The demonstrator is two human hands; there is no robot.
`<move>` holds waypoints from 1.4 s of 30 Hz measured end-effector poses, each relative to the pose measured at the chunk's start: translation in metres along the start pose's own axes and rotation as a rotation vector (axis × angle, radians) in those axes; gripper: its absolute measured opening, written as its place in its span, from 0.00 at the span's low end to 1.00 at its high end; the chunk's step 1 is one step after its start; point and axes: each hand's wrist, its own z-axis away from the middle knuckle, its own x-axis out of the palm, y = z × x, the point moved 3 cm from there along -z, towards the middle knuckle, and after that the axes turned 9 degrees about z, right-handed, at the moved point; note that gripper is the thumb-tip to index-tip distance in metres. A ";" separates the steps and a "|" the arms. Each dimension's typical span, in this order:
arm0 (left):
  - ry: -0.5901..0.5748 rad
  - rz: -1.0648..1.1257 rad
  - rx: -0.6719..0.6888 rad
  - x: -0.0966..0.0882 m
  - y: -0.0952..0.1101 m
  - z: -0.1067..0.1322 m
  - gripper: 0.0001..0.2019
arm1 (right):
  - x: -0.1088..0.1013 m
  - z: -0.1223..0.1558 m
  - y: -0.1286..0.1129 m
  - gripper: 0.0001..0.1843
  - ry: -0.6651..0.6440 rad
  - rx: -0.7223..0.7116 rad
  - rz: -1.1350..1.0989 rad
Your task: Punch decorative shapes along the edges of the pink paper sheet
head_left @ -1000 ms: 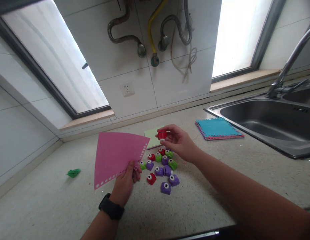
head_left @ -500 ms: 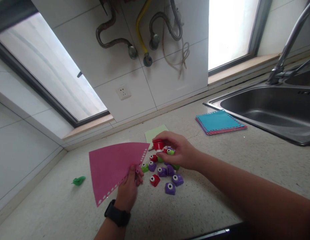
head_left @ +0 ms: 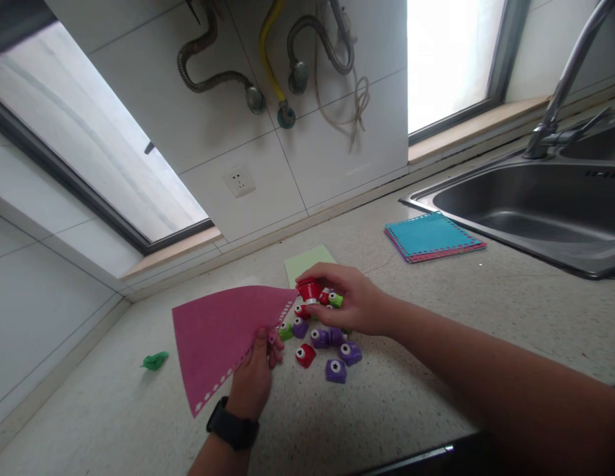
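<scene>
One held sheet (head_left: 218, 337), speckled counter (head_left: 109, 416), sink (head_left: 420, 198)

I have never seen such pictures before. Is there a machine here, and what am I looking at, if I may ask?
There is no machine: these are a person's two bare hands. One camera, worn on the head, takes every picture, looking forward and down.

The left hand holds a pink sheet with shapes cut along its edge. The right hand holds a red punch close to the sheet's corner; whether they touch is hard to tell.

On the pale counter lie more small punches in purple, red and green, a light green sheet, a crumpled green thing, and a blue-topped paper stack beside the sink.
</scene>
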 end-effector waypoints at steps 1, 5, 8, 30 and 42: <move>0.002 -0.002 0.002 0.000 0.001 0.000 0.31 | 0.000 0.000 0.000 0.18 -0.003 -0.001 -0.001; 0.014 -0.018 0.006 0.001 0.005 0.001 0.32 | 0.000 0.000 -0.002 0.18 -0.008 -0.004 -0.023; 0.011 -0.038 0.001 0.002 0.008 0.002 0.33 | -0.001 0.000 -0.002 0.17 -0.011 0.003 -0.057; -0.003 -0.112 -0.014 0.002 0.010 0.002 0.34 | 0.004 0.000 0.002 0.18 -0.065 0.025 -0.008; -0.011 -0.014 0.039 0.001 0.004 0.003 0.29 | 0.018 0.004 0.022 0.13 -0.263 0.460 -0.542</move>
